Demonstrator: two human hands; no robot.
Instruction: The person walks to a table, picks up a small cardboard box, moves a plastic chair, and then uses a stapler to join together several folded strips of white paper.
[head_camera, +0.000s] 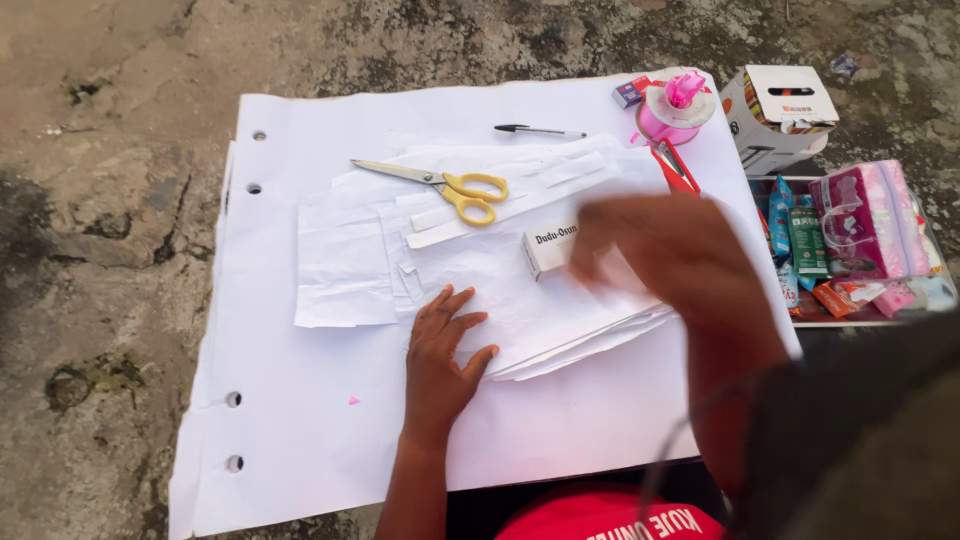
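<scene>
My left hand (445, 345) lies flat, fingers spread, on the near corner of a stack of white paper sheets (345, 265). My right hand (675, 250) is blurred with motion, hovering over the right side of the stack just beside a small white box (548, 248); I cannot make out whether it holds anything. Yellow-handled scissors (455, 187) rest on cut paper strips farther back. All of this sits on a large white sheet (300, 420) with punched holes along its left edge.
A black pen (540, 131) lies at the back. A pink tape dispenser (675, 110), a small matchbox-like box (630, 93) and a red tool (678, 170) sit at the back right. A cardboard box (782, 112) and a tray of packets (860, 235) stand right. Rough concrete ground (100, 200) surrounds.
</scene>
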